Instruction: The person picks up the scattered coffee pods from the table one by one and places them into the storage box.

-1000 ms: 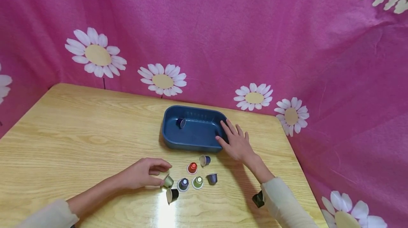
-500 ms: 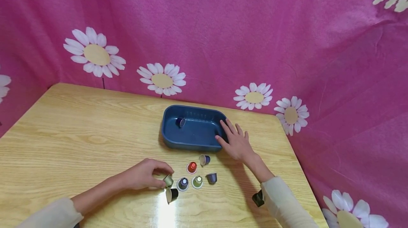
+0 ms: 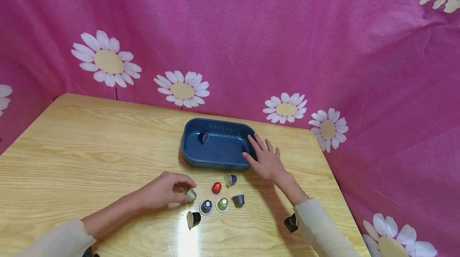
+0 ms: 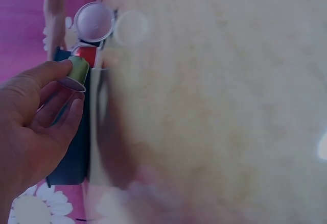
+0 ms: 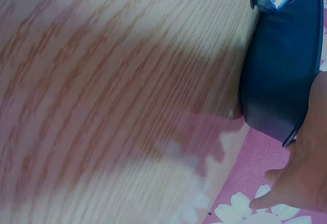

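My left hand [image 3: 163,190] pinches a pale green coffee capsule [image 3: 191,195] between thumb and fingers, at the left of a loose group of capsules. In the left wrist view the same green capsule [image 4: 78,71] sits at the fingertips of the left hand [image 4: 38,106]. Spread fingers of my right hand [image 3: 267,164] rest on the right end of a dark blue basin [image 3: 215,165]. A dark blue capsule [image 3: 203,137] lies on its side inside the basin, towards its left end. The right wrist view has the right hand [image 5: 306,168] against the basin's end [image 5: 276,117].
Between the hands stand a red capsule [image 3: 216,188], a dark purple capsule [image 3: 206,207] and a green capsule [image 3: 223,204]. On their sides lie a blue capsule [image 3: 230,179], a grey-purple capsule [image 3: 238,200] and a black capsule [image 3: 194,219]. A pink flowered cloth [image 3: 230,41] hangs behind the table.
My left fingers have closed on the pale green capsule, which has moved slightly up and away from the black one. The right hand and the basin have stayed in place.
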Demonstrator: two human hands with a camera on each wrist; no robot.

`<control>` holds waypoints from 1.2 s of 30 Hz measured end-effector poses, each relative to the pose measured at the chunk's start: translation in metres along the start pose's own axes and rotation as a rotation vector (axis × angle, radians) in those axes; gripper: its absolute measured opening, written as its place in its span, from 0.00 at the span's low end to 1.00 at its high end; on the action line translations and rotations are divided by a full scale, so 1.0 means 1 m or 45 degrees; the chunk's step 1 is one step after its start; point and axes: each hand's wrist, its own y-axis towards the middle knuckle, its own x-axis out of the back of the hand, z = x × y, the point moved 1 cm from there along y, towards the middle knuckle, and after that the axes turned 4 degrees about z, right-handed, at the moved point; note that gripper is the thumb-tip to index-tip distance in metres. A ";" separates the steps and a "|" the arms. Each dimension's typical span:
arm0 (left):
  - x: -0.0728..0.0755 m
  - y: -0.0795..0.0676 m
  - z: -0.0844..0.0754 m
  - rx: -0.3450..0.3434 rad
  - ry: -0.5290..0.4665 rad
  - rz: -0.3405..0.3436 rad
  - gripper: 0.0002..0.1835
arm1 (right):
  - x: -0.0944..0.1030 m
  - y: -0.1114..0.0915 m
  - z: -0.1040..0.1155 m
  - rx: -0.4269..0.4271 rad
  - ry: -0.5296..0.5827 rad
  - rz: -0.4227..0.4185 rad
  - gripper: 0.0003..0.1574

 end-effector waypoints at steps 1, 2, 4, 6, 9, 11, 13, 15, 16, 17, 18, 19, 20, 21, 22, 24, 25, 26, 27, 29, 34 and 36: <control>0.002 0.002 -0.001 0.004 -0.006 -0.012 0.16 | 0.000 0.000 0.000 0.000 -0.002 0.000 0.46; 0.005 0.004 -0.003 0.001 -0.011 -0.021 0.16 | 0.000 0.000 0.001 -0.001 -0.004 0.000 0.46; 0.010 0.008 -0.007 0.005 -0.024 -0.033 0.16 | 0.001 0.000 0.001 -0.001 -0.011 -0.002 0.46; 0.015 0.013 -0.012 0.008 -0.023 -0.045 0.16 | 0.002 0.000 0.002 -0.001 -0.013 -0.004 0.46; 0.022 0.020 -0.018 0.020 -0.025 -0.077 0.15 | 0.001 0.000 0.002 0.000 -0.022 -0.004 0.46; 0.027 0.027 -0.022 0.030 -0.029 -0.121 0.15 | 0.001 -0.001 0.002 -0.003 -0.033 -0.001 0.46; 0.031 0.034 -0.024 0.046 -0.053 -0.180 0.15 | 0.000 -0.001 0.002 -0.008 -0.045 0.004 0.46; 0.035 0.042 -0.027 0.066 -0.067 -0.241 0.15 | 0.000 -0.001 0.002 -0.010 -0.055 0.003 0.46; 0.037 0.046 -0.027 0.072 -0.075 -0.267 0.15 | 0.000 -0.001 0.003 -0.009 -0.059 0.001 0.46; 0.039 0.050 -0.028 0.083 -0.075 -0.290 0.16 | 0.001 0.000 0.003 -0.008 -0.062 0.001 0.46; 0.040 0.054 -0.028 0.092 -0.077 -0.305 0.16 | 0.001 0.000 0.003 -0.007 -0.065 -0.001 0.46; 0.041 0.059 -0.028 0.103 -0.075 -0.317 0.16 | 0.001 0.000 0.003 -0.007 -0.071 -0.003 0.47; 0.042 0.063 -0.027 0.099 -0.063 -0.320 0.17 | 0.001 0.000 0.003 -0.005 -0.076 -0.006 0.47; 0.043 0.067 -0.027 0.100 -0.053 -0.324 0.17 | 0.001 0.000 0.003 -0.005 -0.080 -0.005 0.47; 0.043 0.072 -0.026 0.094 -0.038 -0.322 0.17 | 0.002 0.000 0.003 -0.004 -0.086 -0.005 0.47; 0.042 0.081 -0.024 0.082 -0.004 -0.324 0.17 | 0.002 0.000 0.003 -0.003 -0.099 -0.005 0.47; 0.042 0.086 -0.023 0.076 0.014 -0.326 0.17 | 0.002 0.000 0.003 -0.002 -0.099 -0.003 0.47; 0.041 0.090 -0.023 0.067 0.035 -0.327 0.17 | 0.003 0.000 0.003 0.000 -0.099 -0.001 0.47; 0.040 0.095 -0.021 0.063 0.067 -0.330 0.17 | 0.003 0.000 0.002 0.000 -0.101 0.001 0.47; 0.038 0.103 -0.019 0.069 0.128 -0.336 0.18 | 0.003 0.000 0.002 0.001 -0.106 -0.001 0.47; 0.032 0.120 -0.012 0.118 0.214 -0.343 0.19 | 0.003 0.001 0.002 0.007 -0.129 -0.002 0.48; 0.030 0.127 -0.012 0.126 0.217 -0.336 0.18 | 0.003 0.001 0.002 0.009 -0.130 -0.001 0.48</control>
